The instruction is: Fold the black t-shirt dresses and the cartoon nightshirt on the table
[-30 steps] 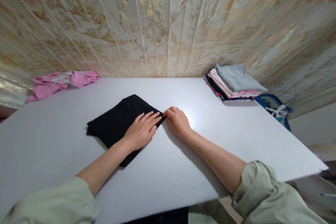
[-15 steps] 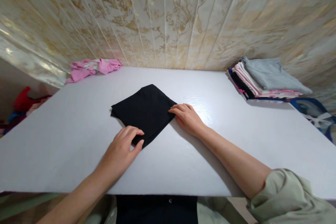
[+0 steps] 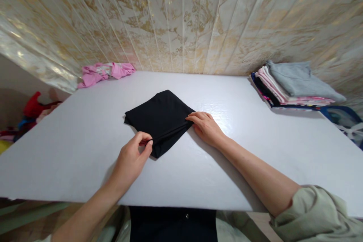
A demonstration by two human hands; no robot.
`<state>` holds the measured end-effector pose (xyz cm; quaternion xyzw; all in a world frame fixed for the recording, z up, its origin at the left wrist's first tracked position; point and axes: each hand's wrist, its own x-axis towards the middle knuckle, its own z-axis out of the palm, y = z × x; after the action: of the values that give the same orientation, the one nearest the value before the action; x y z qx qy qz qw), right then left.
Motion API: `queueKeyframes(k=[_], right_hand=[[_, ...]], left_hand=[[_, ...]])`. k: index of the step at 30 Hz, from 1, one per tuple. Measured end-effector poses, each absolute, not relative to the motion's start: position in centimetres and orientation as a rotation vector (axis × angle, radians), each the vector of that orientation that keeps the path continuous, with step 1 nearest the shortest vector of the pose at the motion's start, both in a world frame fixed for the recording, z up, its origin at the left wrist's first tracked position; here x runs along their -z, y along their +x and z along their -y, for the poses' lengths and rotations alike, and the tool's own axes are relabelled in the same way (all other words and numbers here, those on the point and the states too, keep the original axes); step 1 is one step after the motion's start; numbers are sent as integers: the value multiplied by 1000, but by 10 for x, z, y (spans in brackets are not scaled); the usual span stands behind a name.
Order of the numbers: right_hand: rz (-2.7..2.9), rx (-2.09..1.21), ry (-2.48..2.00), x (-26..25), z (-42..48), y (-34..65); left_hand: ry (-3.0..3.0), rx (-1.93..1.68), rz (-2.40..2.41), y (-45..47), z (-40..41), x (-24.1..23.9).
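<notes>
At the centre of the frame, slightly left of the midline, a folded black cloth lies on a white table, turned so that one corner points toward the upper edge of the frame and another toward the lower edge. Left hand: enters from the lower left; thumb and index fingertips brought together, pinching a bit of the fabric near the cloth's lower-left side. Other fingers curl in behind the index; their exact position cannot be told. Right hand: enters from the lower right; fingers close together, laid over the right-hand corner of the cloth. Thumb hidden under the hand, so cannot tell whether this corner is pinched or only pressed. A narrow ridge of fabric runs slantwise between the two hands; below it the cloth's lower corner rests on the table.

Surroundings: crumpled pink cloth on the far table edge, upper left. Stack of folded clothes, upper right, topped by a grey garment. Blue-edged item with white straps at the right edge, just beside the stack. Red cloth beyond the table, left edge. Gold-marbled panelling fills the top of the frame.
</notes>
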<state>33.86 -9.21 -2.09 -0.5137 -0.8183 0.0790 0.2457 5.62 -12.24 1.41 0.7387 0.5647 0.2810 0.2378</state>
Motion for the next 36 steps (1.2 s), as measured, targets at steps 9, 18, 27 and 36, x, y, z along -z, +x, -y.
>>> queueKeyframes(k=[9,18,27,36], right_hand=[[2239,-238,-1422,20,92,338],[2321,-254,-1285,-3,110,319],[2202,-612,-1203,-10,106,240],[1537,-1240,-1075,9,88,252]], left_hand=[[2423,-503,-1373,56,133,-1],[2382,-572,-1418,54,133,-1],[2199,-894,-1500,47,134,-10],[2399,-610,-1332,41,135,-4]])
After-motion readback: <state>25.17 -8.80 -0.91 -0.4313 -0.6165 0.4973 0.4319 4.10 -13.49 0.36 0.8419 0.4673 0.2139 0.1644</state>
